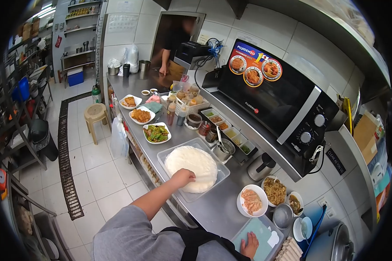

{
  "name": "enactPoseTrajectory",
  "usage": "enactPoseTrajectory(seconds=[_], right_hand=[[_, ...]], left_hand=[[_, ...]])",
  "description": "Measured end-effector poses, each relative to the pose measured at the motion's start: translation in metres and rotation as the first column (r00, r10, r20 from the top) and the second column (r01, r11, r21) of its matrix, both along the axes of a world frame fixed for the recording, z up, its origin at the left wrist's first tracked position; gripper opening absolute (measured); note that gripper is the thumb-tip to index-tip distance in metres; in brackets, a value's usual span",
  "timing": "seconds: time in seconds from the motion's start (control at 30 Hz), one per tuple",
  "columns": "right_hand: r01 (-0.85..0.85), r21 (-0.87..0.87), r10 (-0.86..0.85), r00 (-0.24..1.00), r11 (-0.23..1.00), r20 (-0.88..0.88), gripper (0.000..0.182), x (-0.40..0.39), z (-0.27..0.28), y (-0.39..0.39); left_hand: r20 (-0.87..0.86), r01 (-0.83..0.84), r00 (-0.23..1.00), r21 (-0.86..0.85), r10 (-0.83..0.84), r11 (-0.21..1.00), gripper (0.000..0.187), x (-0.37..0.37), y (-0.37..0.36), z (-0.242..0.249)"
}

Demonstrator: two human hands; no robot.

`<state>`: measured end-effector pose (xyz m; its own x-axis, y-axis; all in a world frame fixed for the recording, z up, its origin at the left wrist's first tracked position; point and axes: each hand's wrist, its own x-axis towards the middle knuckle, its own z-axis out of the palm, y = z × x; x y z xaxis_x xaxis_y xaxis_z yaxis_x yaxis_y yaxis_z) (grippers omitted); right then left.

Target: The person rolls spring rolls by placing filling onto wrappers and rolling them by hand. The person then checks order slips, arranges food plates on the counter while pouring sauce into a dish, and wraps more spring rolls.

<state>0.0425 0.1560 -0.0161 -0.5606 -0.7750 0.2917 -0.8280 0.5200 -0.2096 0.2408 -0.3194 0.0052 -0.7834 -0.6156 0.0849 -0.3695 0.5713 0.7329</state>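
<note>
A pile of thin, round white wrappers fills a clear plastic container on the steel counter. My left hand reaches over the container's near side, its fingers closed at the pile's edge, apparently pinching a wrapper. My right hand lies with fingers apart on a pale teal board at the counter's near end. Close to that hand, a row of pale rolls lies side by side. A white bowl of orange-pink shredded filling stands beyond the board.
Plates of fried food and green vegetables line the counter's left edge. Sauce bottles and condiment tubs stand behind. A microwave overhangs on a shelf. Another person stands at the far end.
</note>
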Motion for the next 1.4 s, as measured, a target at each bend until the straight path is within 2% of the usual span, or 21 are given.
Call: enactPoseTrajectory(seconds=[0.1,0.3,0.37,0.4,0.47,0.5,0.57,0.63,0.77,0.83,0.87,0.93,1.0,1.07,1.13,1.2,1.27,1.4], right_hand=[[-0.008,-0.003,0.008,1.0,1.0,-0.02,0.05,-0.003,-0.005,0.0],[0.005,0.017,-0.005,1.0,1.0,0.012,0.051,-0.006,-0.004,0.0],[0.001,0.02,-0.001,1.0,1.0,0.01,0.052,-0.009,-0.012,0.001],[0.022,-0.012,-0.022,0.999,1.0,0.031,0.051,-0.011,-0.019,0.003],[0.047,-0.046,-0.045,0.998,0.998,0.052,0.051,-0.012,-0.021,0.003],[0.037,-0.056,-0.035,0.998,0.998,0.043,0.05,-0.011,-0.019,0.001],[0.032,-0.061,-0.03,0.999,0.998,0.035,0.05,-0.009,-0.019,0.005],[0.035,-0.056,-0.034,0.999,0.998,0.019,0.049,-0.013,-0.022,0.004],[0.028,-0.055,-0.028,1.0,0.998,-0.001,0.048,-0.017,-0.027,0.008],[-0.004,-0.076,0.005,1.0,0.997,0.008,0.048,-0.017,-0.025,0.007],[-0.002,-0.078,0.002,1.0,0.997,0.008,0.048,-0.016,-0.024,0.006],[0.006,-0.08,-0.004,1.0,0.997,0.028,0.048,-0.014,-0.02,0.006],[0.019,-0.069,-0.016,0.999,0.997,0.048,0.048,-0.018,-0.025,0.009],[0.05,-0.058,-0.045,0.996,0.997,0.083,0.048,-0.022,-0.033,0.013],[0.04,-0.056,-0.038,0.999,0.998,0.037,0.048,-0.021,-0.035,0.013],[0.014,-0.041,-0.016,0.999,0.999,-0.031,0.047,-0.018,-0.03,0.011],[0.03,-0.032,-0.031,0.999,0.999,-0.035,0.047,-0.011,-0.018,0.006],[0.053,-0.008,-0.054,0.998,0.999,-0.019,0.047,-0.014,-0.019,0.004]], left_hand=[[-0.099,0.003,0.995,-0.07,-0.01,0.998,0.016,-0.001,-0.009,-0.009],[-0.089,-0.116,0.988,0.076,0.122,0.99,0.019,-0.015,-0.024,-0.012],[-0.02,-0.16,0.987,-0.116,0.159,0.98,0.024,-0.03,-0.035,-0.02],[-0.02,-0.159,0.987,-0.115,0.158,0.981,0.024,-0.035,-0.045,-0.024],[-0.391,-0.372,0.859,-0.035,0.33,0.927,0.025,-0.046,-0.067,-0.026],[-0.39,-0.369,0.861,-0.036,0.327,0.929,0.025,-0.049,-0.078,-0.023],[-0.247,-0.305,0.929,-0.084,0.277,0.949,0.026,-0.054,-0.098,-0.012],[-0.299,-0.327,0.928,-0.357,0.224,0.875,0.025,-0.062,-0.11,0.013],[-0.366,-0.434,0.88,-0.364,0.301,0.824,0.026,-0.075,-0.116,0.07],[-0.209,-0.392,0.91,-0.153,0.358,0.907,0.025,-0.08,-0.119,0.089],[-0.21,-0.39,0.911,-0.155,0.356,0.908,0.025,-0.08,-0.117,0.096],[-0.379,-0.526,0.808,-0.121,0.451,0.842,0.024,-0.082,-0.114,0.108],[-0.433,-0.538,0.792,-0.162,0.43,0.827,0.021,-0.083,-0.113,0.121],[-0.524,-0.523,0.789,-0.301,0.319,0.797,0.018,-0.077,-0.096,0.159],[-0.525,-0.482,0.819,-0.412,0.231,0.773,0.017,-0.075,-0.079,0.193],[-0.509,-0.373,0.857,-0.511,0.076,0.774,0.017,-0.081,-0.083,0.209],[-0.39,-0.276,0.918,-0.506,0.068,0.817,0.017,-0.092,-0.102,0.216],[-0.483,-0.295,0.876,-0.537,-0.001,0.79,0.018,-0.089,-0.085,0.278]])
